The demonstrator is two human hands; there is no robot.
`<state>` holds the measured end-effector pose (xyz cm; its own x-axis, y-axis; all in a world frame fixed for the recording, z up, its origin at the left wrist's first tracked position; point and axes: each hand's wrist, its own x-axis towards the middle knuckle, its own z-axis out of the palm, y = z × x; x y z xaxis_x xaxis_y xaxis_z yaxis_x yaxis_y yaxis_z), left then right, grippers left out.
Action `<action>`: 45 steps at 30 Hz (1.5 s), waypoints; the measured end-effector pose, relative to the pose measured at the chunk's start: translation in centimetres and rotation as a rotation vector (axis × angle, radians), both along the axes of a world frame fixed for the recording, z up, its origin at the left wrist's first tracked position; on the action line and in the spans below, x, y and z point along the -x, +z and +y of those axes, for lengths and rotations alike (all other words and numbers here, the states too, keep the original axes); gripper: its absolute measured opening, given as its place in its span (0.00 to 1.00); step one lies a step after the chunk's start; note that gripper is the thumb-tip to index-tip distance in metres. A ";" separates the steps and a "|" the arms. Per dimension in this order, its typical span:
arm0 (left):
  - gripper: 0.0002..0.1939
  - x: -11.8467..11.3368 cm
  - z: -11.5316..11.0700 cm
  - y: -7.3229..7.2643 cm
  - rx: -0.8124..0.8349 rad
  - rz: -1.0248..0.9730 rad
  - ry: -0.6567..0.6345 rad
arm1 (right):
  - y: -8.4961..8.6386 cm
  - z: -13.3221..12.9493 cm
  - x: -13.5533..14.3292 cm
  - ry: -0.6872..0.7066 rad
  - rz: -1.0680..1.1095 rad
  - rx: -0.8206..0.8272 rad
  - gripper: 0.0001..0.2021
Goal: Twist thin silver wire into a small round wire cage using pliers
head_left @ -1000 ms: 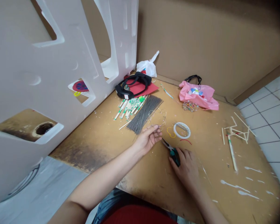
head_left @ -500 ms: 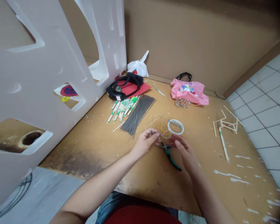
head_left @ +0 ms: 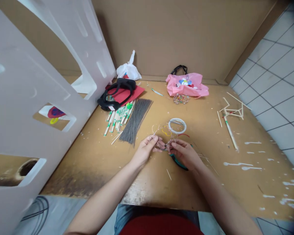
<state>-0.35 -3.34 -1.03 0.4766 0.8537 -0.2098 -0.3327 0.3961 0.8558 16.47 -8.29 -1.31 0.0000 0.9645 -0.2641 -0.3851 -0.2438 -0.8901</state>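
Observation:
Between my hands is a tangle of thin bent wire (head_left: 164,147), its loops rising above the fingers. My left hand (head_left: 146,147) pinches its left side between thumb and fingers. My right hand (head_left: 183,152) grips the right side of the same wire, fingertips closed. Pliers with teal handles (head_left: 178,162) lie on the table, partly covered by my right hand. Just beyond the hands are a white ring (head_left: 177,126) with pieces of wire across it and a curled yellow wire (head_left: 166,130). A bundle of straight grey wires (head_left: 136,120) lies to the left.
Wrapped chopsticks (head_left: 119,119) and a black headset strap (head_left: 117,94) on red paper (head_left: 138,91) lie at the left. At the back are a white bag (head_left: 128,70) and a pink bag (head_left: 186,85). A stick frame (head_left: 232,112) sits right; a white plastic panel (head_left: 51,65) stands left.
My right hand, previously apart with fingers loose, has come in and closed on the wire opposite my left hand. The camera view has shifted, and the right hand now covers more of the pliers.

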 end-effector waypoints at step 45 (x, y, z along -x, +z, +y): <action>0.09 0.1 0.2 -0.8 0.041 0.027 -0.117 | 0.2 0.9 -2.0 -0.115 0.147 0.052 0.15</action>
